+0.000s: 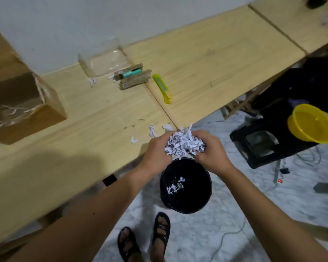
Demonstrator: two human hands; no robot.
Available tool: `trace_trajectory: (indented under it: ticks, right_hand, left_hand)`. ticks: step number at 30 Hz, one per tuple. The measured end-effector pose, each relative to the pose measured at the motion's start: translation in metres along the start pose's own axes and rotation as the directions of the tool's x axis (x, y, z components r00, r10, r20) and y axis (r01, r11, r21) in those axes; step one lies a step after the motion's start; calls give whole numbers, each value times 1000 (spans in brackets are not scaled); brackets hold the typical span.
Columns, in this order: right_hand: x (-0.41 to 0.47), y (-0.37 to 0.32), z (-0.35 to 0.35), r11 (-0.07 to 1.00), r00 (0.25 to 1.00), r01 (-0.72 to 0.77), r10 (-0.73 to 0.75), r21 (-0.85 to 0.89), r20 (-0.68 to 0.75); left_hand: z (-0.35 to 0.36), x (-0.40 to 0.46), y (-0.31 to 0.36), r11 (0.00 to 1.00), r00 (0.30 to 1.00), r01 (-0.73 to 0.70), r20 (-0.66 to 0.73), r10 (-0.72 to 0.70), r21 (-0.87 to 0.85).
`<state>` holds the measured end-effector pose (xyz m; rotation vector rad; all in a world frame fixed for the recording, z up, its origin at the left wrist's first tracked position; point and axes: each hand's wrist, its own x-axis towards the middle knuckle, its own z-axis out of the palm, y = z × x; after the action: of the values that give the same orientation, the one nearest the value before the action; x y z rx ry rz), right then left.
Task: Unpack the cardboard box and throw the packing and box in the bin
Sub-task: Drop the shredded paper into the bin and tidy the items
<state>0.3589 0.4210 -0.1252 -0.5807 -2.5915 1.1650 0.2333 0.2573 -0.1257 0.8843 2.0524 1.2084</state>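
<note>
I cup a clump of shredded paper packing between my left hand and right hand, fingers curled round it, right above the black bin below them. Next I should part both hands. The cardboard box waits on the table, far left.

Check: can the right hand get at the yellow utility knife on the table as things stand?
Probably not yet. The right hand and left hand together cup shredded paper over the bin. The path to the utility knife looks clear once emptied.
</note>
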Motion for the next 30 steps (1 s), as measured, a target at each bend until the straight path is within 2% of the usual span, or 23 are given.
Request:
trace_trajectory:
  ticks: [6,12,19,23,30]
  right_hand:
    - [-74,49,-35,993,992,-114,113,-23,-62]
    - [-118,79,-35,983,981,-182,180,-9,-68]
    - [-140,101,-32,964,964,-266,266,2,-18]
    - [-142,102,-27,958,958,-285,286,34,-8]
    - [-135,97,-19,954,955,-292,295,62,-36]
  left_hand:
    - [80,-7,10,997,991,-70,113,71,-8]
    - [116,-16,-7,997,978,-64,201,55,42]
    - [128,-20,-21,993,954,-54,299,19,110]
    - [129,-17,-30,995,936,-30,352,-4,93]
    - [124,-12,-41,999,948,-26,317,15,33]
